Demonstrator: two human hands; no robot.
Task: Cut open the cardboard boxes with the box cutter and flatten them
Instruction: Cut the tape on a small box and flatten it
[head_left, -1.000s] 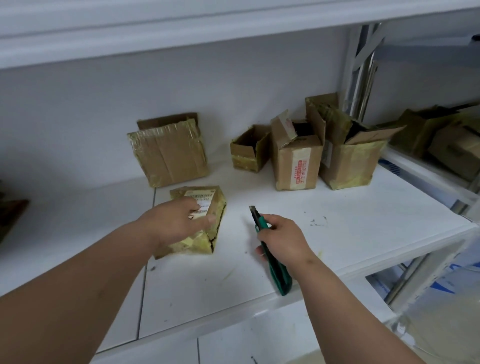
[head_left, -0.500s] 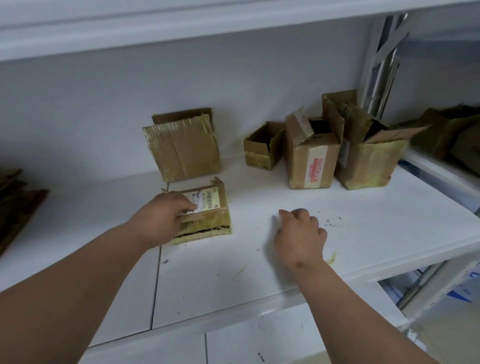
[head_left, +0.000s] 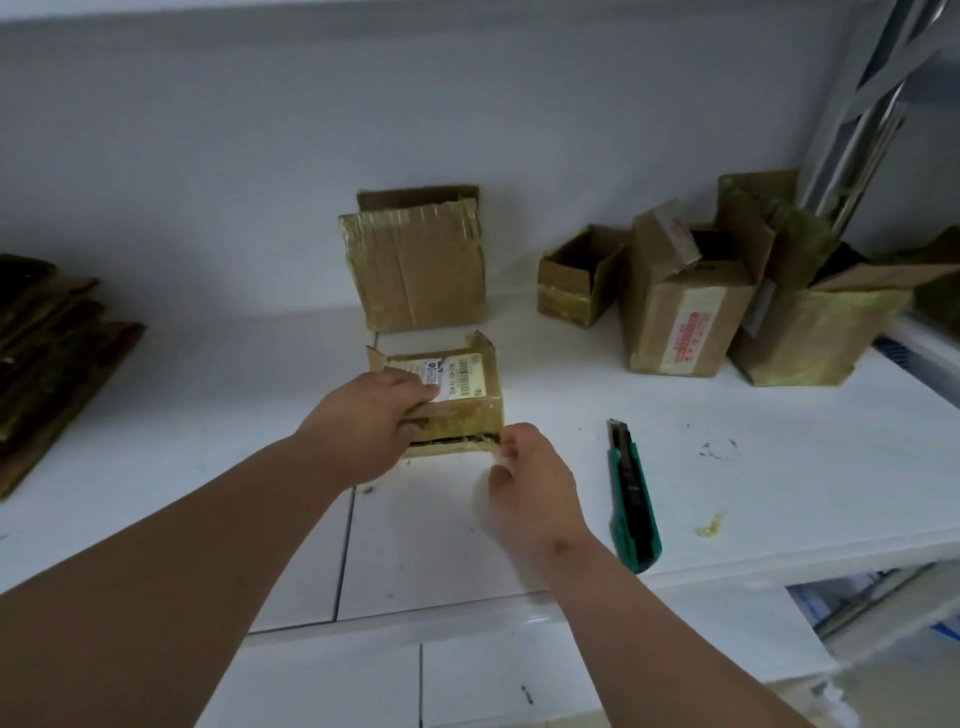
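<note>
Since the right hand (head_left: 530, 483) let go of it, the box cutter (head_left: 634, 493) now lies on the shelf (head_left: 779, 467) just right of that hand. Small taped box (head_left: 457, 400) stays under the left hand (head_left: 369, 421), which grips its top. Right fingers have moved over, curled at the box's near corner; whether they pinch it is unclear.

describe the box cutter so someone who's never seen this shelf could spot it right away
Start at the white shelf and find the two hands on the small labelled box near its middle. Just right of the right hand, lying flat by the front edge, is the box cutter. It is the only long, slim green and black thing there; everything around it is brown cardboard.
</note>
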